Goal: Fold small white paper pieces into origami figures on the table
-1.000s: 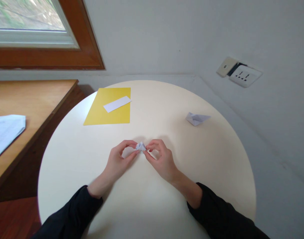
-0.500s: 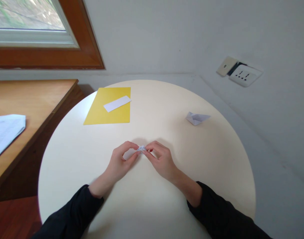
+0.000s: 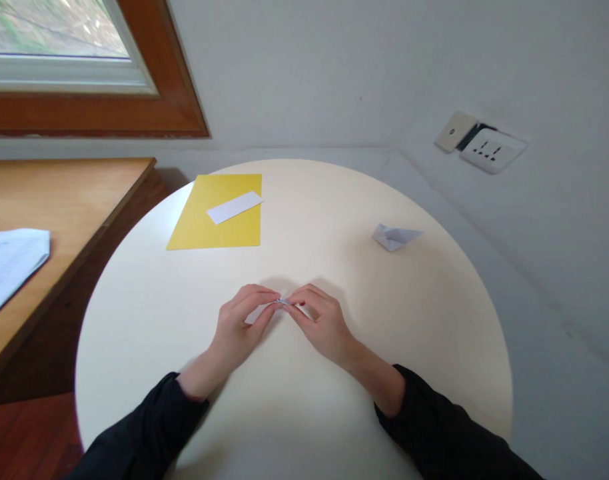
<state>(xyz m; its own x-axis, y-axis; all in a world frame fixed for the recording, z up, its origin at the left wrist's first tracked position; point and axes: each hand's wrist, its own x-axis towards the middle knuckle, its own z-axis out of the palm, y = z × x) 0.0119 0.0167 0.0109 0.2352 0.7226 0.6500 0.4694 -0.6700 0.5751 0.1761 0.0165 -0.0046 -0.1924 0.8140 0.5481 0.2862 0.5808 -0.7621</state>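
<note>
Between my two hands is a small piece of folded white paper [image 3: 283, 302], seen nearly edge-on and mostly covered by fingertips. My left hand [image 3: 238, 322] pinches its left end between thumb and fingers. At the right end, my right hand [image 3: 324, 323] grips it the same way, with the thumb below and the fingers curled above. Both hands are just over the middle of the round white table [image 3: 294, 413]. The exact shape of the folded paper cannot be made out.
A folded paper boat [image 3: 394, 237] sits at the right rear of the table. At the left rear lies a yellow sheet [image 3: 194, 230] with a white paper strip [image 3: 234, 207] on it. Left of the table stands a wooden desk [image 3: 99, 183] bearing white papers [image 3: 14, 263].
The folded paper has turned or been pressed flatter, showing a thinner edge now. My left fingers have straightened and moved slightly over it; my right hand has hardly moved.
</note>
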